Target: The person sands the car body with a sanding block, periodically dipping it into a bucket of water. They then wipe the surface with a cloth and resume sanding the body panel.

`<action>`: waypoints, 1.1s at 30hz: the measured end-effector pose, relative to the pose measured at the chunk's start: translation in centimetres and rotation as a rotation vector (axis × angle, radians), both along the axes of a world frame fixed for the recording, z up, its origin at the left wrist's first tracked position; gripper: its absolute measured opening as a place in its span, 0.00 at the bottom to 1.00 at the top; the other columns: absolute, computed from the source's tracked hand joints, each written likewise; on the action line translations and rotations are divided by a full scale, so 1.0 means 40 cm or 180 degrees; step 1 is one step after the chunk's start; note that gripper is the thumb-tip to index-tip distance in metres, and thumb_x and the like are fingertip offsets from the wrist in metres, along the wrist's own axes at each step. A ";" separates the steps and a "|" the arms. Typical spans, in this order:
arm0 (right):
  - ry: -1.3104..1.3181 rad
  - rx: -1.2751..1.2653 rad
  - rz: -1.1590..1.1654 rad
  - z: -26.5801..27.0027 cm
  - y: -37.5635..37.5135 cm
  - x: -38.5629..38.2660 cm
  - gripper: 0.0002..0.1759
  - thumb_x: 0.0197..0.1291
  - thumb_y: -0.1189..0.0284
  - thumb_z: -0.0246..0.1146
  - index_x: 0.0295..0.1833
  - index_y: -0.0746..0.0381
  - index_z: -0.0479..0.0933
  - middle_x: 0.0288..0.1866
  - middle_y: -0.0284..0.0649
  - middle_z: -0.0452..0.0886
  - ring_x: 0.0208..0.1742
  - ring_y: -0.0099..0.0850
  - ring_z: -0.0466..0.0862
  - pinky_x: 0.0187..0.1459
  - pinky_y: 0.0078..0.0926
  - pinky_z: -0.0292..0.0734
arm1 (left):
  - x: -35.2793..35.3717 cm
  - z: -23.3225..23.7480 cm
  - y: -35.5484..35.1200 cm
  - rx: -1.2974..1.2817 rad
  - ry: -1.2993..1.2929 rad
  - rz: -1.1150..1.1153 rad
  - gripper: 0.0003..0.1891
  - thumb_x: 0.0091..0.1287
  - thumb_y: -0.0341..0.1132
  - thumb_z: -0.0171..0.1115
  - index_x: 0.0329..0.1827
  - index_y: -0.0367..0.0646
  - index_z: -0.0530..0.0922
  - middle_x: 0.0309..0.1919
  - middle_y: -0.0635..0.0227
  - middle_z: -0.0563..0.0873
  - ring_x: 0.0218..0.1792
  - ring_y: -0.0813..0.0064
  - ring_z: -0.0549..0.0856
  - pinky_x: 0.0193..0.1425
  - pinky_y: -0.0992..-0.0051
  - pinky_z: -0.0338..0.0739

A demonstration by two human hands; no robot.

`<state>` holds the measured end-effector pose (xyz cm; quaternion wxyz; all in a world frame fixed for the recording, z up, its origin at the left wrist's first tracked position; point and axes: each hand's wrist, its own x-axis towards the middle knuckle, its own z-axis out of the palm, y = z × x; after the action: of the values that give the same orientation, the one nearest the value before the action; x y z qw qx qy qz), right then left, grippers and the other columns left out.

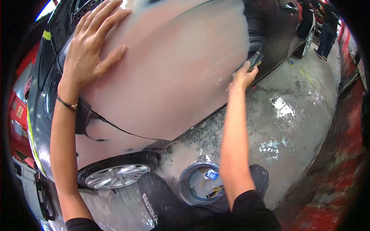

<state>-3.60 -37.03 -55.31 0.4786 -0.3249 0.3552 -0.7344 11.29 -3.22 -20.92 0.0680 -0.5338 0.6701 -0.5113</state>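
My left hand [90, 46] lies flat with fingers spread on the pale, sanded-looking car panel [165, 73], near its upper left. Nothing is in it. A dark bracelet is round that wrist. At the panel's right side, my right hand [244, 77] grips a dark flat block [254, 59] against the bodywork, where the pale area meets the black door [273, 42]. Dark wet streaks show just above the block. The palm side of the right hand is hidden.
Below the panel is a wheel [117, 176]. A bucket [185, 188] of cloudy liquid, with a blue item inside, stands between my knees. The floor [285, 131] looks wet. Another person [329, 27] stands at the upper right, near a second wheel.
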 end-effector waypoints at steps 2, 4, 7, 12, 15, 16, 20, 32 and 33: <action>0.0338 -0.0376 -0.0386 0.025 0.168 0.081 0.29 0.85 0.58 0.63 0.75 0.70 0.70 0.70 0.53 0.80 0.68 0.46 0.83 0.72 0.52 0.76 | 0.026 0.000 -0.003 -0.0023 -0.0126 -0.0057 0.37 0.75 0.56 0.65 0.87 0.56 0.74 0.89 0.59 0.70 0.89 0.52 0.66 0.94 0.47 0.56; 0.1094 -0.0962 -0.0853 0.086 0.440 0.118 0.28 0.86 0.57 0.63 0.75 0.69 0.70 0.72 0.55 0.78 0.72 0.45 0.80 0.75 0.51 0.73 | 0.021 0.000 0.000 0.0015 -0.0121 -0.0028 0.37 0.75 0.56 0.65 0.87 0.56 0.74 0.89 0.59 0.70 0.89 0.52 0.66 0.93 0.47 0.56; 0.1442 -0.1317 -0.1018 0.071 0.477 0.106 0.28 0.86 0.57 0.62 0.74 0.70 0.71 0.71 0.57 0.78 0.73 0.46 0.79 0.76 0.50 0.72 | 0.017 0.005 0.000 0.0026 -0.0143 -0.0038 0.37 0.76 0.56 0.65 0.87 0.55 0.74 0.89 0.60 0.70 0.89 0.51 0.66 0.93 0.47 0.57; -0.0710 0.0392 0.0444 -0.027 0.044 0.005 0.28 0.88 0.59 0.58 0.79 0.66 0.66 0.74 0.53 0.79 0.66 0.45 0.85 0.65 0.44 0.83 | 0.011 0.014 -0.014 0.0003 -0.0170 -0.0031 0.36 0.76 0.56 0.64 0.87 0.55 0.74 0.89 0.59 0.70 0.89 0.51 0.66 0.93 0.47 0.57; -0.0854 0.0699 0.0511 0.003 0.067 -0.009 0.27 0.87 0.62 0.59 0.81 0.61 0.65 0.69 0.48 0.81 0.58 0.38 0.87 0.53 0.39 0.88 | 0.017 0.003 -0.005 0.0040 -0.0138 -0.0084 0.36 0.77 0.56 0.64 0.87 0.56 0.74 0.89 0.60 0.70 0.89 0.52 0.66 0.93 0.47 0.57; -0.0834 0.0689 0.0574 0.036 0.136 0.006 0.27 0.87 0.62 0.60 0.81 0.62 0.65 0.70 0.49 0.79 0.62 0.40 0.86 0.58 0.42 0.87 | 0.020 0.003 -0.005 0.0009 -0.0144 -0.0072 0.36 0.76 0.56 0.64 0.87 0.56 0.74 0.89 0.60 0.70 0.89 0.52 0.66 0.93 0.47 0.57; 0.0693 -0.0460 -0.0261 0.047 0.538 0.150 0.27 0.87 0.62 0.60 0.79 0.67 0.65 0.77 0.57 0.73 0.77 0.48 0.76 0.79 0.54 0.70 | 0.013 0.003 -0.002 0.0013 -0.0149 -0.0060 0.36 0.77 0.56 0.64 0.87 0.57 0.74 0.89 0.60 0.70 0.89 0.53 0.67 0.94 0.47 0.56; -0.0595 0.1121 0.0650 -0.053 0.217 0.040 0.30 0.89 0.58 0.56 0.82 0.66 0.61 0.73 0.52 0.76 0.64 0.39 0.83 0.61 0.37 0.83 | 0.017 0.000 0.001 0.0069 -0.0197 -0.0026 0.37 0.78 0.58 0.62 0.88 0.58 0.72 0.91 0.61 0.68 0.90 0.52 0.65 0.94 0.47 0.55; -0.0269 0.0977 0.0495 -0.023 0.292 0.062 0.32 0.88 0.57 0.58 0.83 0.65 0.60 0.73 0.50 0.75 0.66 0.39 0.81 0.61 0.38 0.83 | 0.021 0.003 -0.003 0.0017 -0.0244 -0.0016 0.37 0.78 0.58 0.62 0.88 0.58 0.72 0.91 0.61 0.67 0.90 0.52 0.65 0.94 0.47 0.55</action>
<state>-1.14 -25.37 -56.24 0.5924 -0.2434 0.4166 -0.6452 12.14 -3.32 -20.80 0.0939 -0.5119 0.6697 -0.5298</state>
